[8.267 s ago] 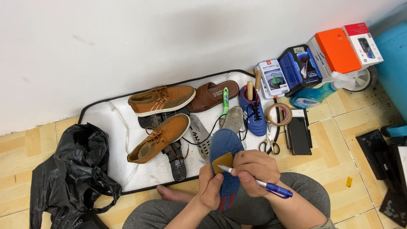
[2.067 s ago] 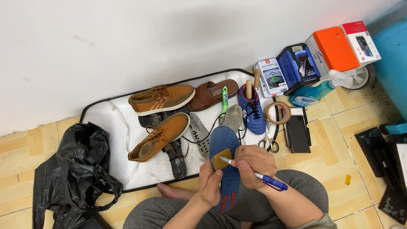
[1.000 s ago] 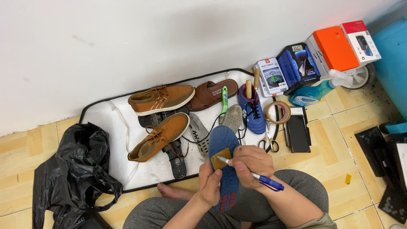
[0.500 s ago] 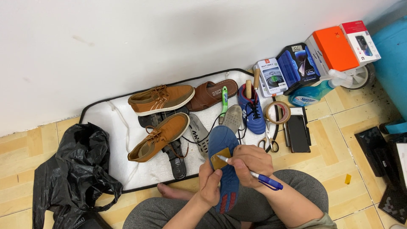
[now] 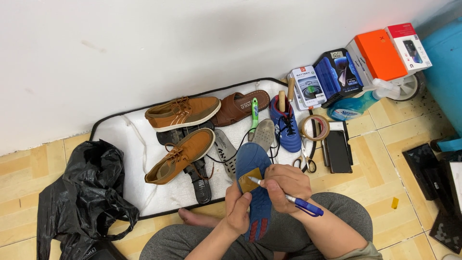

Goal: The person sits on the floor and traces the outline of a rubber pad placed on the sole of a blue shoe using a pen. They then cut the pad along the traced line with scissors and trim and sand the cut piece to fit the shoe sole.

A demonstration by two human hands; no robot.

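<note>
My left hand (image 5: 239, 212) grips a blue insole (image 5: 253, 166) from its left edge, held over my lap with its red-striped heel toward me. A small tan patch (image 5: 250, 180) lies on the insole's middle. My right hand (image 5: 287, 186) holds a blue pen (image 5: 288, 198), its tip touching the patch's right edge. Both hands are close together above my grey trousers.
A white mat (image 5: 122, 139) against the wall carries two tan shoes (image 5: 182, 111), a brown sandal (image 5: 240, 106), a blue sneaker (image 5: 286, 123), grey insoles and a green brush (image 5: 254, 110). Scissors (image 5: 305, 161), a tape roll (image 5: 314, 127), boxes (image 5: 380, 53) sit right; a black bag (image 5: 84, 202) left.
The pen tip has shifted along the tan patch from its lower part to its right edge. The insole and left hand stay almost still.
</note>
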